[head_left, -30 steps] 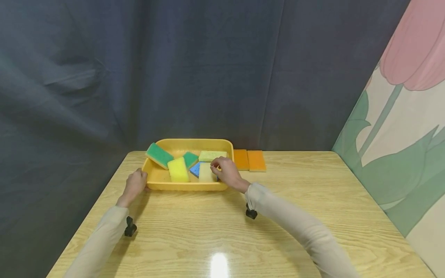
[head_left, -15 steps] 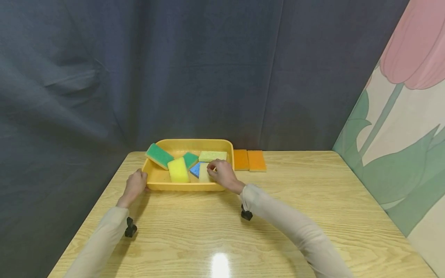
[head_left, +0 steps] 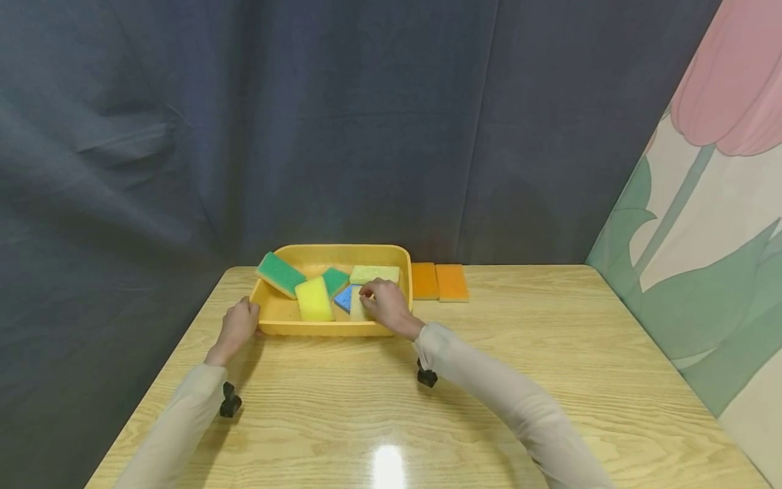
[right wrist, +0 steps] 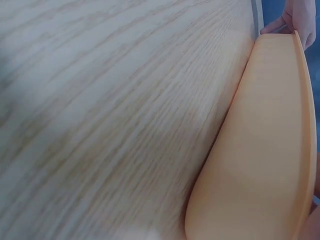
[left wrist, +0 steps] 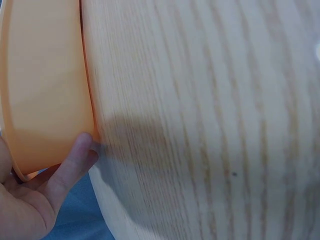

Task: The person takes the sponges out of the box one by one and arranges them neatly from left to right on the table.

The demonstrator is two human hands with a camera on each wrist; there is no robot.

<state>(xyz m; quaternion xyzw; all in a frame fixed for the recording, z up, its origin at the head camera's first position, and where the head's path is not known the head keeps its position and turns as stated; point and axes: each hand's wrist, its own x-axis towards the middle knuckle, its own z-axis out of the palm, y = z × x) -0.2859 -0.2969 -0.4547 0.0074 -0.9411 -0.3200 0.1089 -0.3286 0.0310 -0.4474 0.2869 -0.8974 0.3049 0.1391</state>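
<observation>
A yellow plastic tray [head_left: 330, 329] holds several sponges. My left hand [head_left: 237, 324] grips its left end; the left wrist view shows that hand's fingers [left wrist: 70, 162] on the outside wall. Inside the tray my right hand [head_left: 387, 305] hovers over a cream sponge [head_left: 356, 311], thumb and forefinger curved with a small gap between their tips, and covers much of it. Beside the cream sponge lies a blue sponge [head_left: 343, 299]. Left of that leans a bright yellow sponge [head_left: 314, 299]. Only a sliver of the right hand shows in the right wrist view.
A green-topped sponge [head_left: 281, 274] rests across the tray's left rim. Behind lie a smaller green sponge [head_left: 336, 282] and a pale lime sponge [head_left: 373, 273]. Two orange sponges [head_left: 452, 282] lie side by side on the wooden table [head_left: 330, 394], right of the tray. A dark curtain [head_left: 366, 136] hangs behind.
My right hand has shifted slightly left over the cream sponge, covering more of it. The sponges, the tray and my left hand have stayed in place.
</observation>
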